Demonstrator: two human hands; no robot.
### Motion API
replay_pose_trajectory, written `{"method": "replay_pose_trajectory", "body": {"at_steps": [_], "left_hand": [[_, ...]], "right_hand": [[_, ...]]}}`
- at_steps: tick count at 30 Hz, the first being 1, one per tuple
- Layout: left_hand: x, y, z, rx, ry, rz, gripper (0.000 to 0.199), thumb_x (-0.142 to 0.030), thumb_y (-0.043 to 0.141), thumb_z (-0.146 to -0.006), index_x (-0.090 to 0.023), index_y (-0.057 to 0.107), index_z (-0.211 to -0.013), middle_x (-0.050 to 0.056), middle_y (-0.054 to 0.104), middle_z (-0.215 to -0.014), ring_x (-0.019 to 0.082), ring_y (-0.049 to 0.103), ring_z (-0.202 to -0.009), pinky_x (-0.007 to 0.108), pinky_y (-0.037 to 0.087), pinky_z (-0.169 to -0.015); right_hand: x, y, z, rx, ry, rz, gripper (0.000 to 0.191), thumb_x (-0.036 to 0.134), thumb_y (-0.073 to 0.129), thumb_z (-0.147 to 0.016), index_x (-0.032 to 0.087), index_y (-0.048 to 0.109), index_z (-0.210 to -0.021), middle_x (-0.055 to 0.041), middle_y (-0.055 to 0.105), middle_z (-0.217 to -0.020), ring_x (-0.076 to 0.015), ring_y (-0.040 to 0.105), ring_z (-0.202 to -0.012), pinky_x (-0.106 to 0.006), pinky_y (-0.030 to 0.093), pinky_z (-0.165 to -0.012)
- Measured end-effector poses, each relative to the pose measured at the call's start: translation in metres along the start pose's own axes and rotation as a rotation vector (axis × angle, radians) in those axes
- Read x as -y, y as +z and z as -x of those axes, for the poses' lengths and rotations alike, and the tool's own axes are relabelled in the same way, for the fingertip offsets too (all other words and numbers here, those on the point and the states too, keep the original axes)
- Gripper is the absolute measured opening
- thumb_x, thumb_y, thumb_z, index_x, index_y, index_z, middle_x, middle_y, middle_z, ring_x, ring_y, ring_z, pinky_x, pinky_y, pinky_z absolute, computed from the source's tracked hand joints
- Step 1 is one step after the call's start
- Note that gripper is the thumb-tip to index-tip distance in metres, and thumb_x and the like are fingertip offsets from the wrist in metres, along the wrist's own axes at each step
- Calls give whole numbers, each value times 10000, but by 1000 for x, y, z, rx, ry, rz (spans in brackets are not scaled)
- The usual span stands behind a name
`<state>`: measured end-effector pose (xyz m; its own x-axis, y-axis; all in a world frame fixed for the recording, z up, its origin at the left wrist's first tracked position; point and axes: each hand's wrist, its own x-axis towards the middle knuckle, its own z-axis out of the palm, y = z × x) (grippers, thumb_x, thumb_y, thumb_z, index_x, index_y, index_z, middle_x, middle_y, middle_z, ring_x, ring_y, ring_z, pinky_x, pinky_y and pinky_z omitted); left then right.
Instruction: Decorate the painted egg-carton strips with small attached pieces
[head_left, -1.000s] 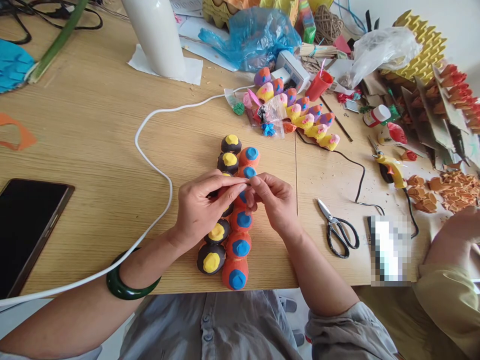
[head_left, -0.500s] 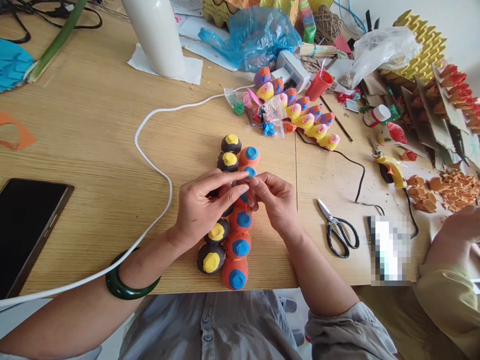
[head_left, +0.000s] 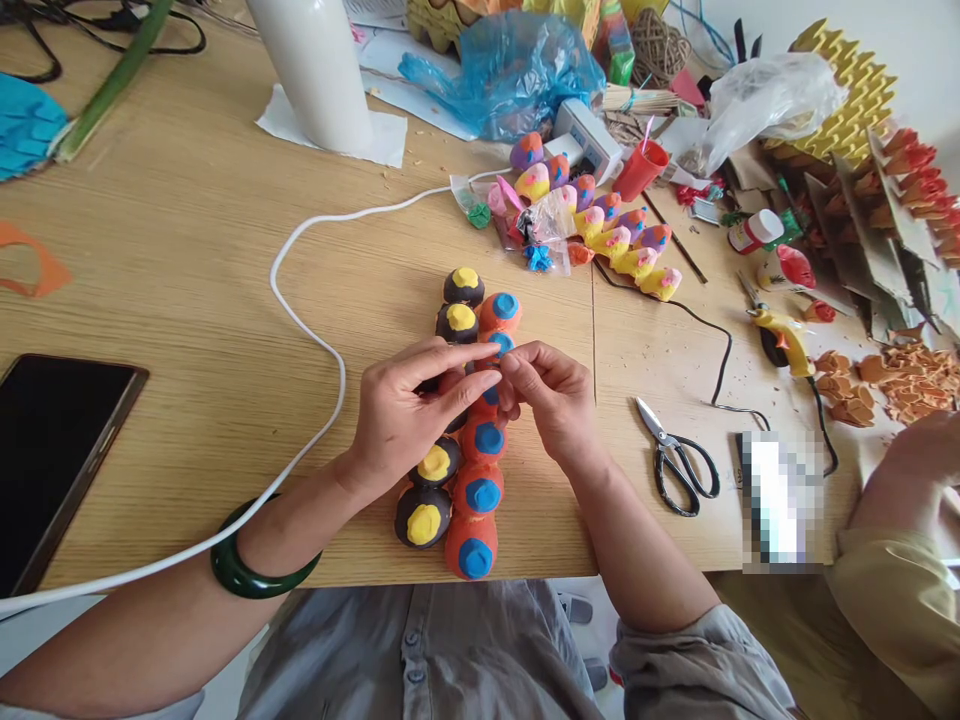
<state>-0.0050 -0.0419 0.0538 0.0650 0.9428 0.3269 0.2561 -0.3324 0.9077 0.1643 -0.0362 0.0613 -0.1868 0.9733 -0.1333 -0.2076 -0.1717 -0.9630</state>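
Two joined rows of painted egg-carton cups lie on the table in front of me. One row is dark with yellow clay tops (head_left: 423, 523); the other is orange with blue clay tops (head_left: 475, 559). My left hand (head_left: 409, 410) is over the middle of the dark row, thumb and index finger stretched out and apart near the upper orange cups. Beside it, my right hand (head_left: 551, 400) has its thumb and fingertips pinched together at the orange row's right edge. Whatever sits in that pinch, if anything, is too small to make out.
Black-handled scissors (head_left: 679, 465) lie right of my right hand. A white cable (head_left: 341, 370) runs left of the cups. Farther off are a white bottle (head_left: 319, 80), another painted carton strip (head_left: 611, 240) and a yellow glue gun (head_left: 784, 340). A person's arm (head_left: 904, 490) rests at right.
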Motion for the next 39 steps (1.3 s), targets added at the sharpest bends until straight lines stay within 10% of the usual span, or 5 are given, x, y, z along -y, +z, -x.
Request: {"method": "replay_pose_trajectory", "body": {"at_steps": [32, 39], "left_hand": [[2, -1, -1, -29, 44, -89, 104, -320, 746, -938, -284, 843, -925, -19, 720, -729, 131, 632, -637, 282, 507, -632], [6, -2, -3, -40, -171, 65, 124, -369, 767, -920, -278, 848, -945, -9, 767, -802, 150, 658, -714, 285, 536, -684]], "right_hand": [[-1, 0, 1, -15, 51, 16, 399, 568, 844, -816, 206, 679, -789, 56, 632, -590, -88, 574, -466, -223, 511, -473], [-2, -7, -3, -154, -40, -41, 365, 579, 801, -858, 221, 725, -870, 36, 672, -664, -96, 561, -518, -245, 562, -521]]}}
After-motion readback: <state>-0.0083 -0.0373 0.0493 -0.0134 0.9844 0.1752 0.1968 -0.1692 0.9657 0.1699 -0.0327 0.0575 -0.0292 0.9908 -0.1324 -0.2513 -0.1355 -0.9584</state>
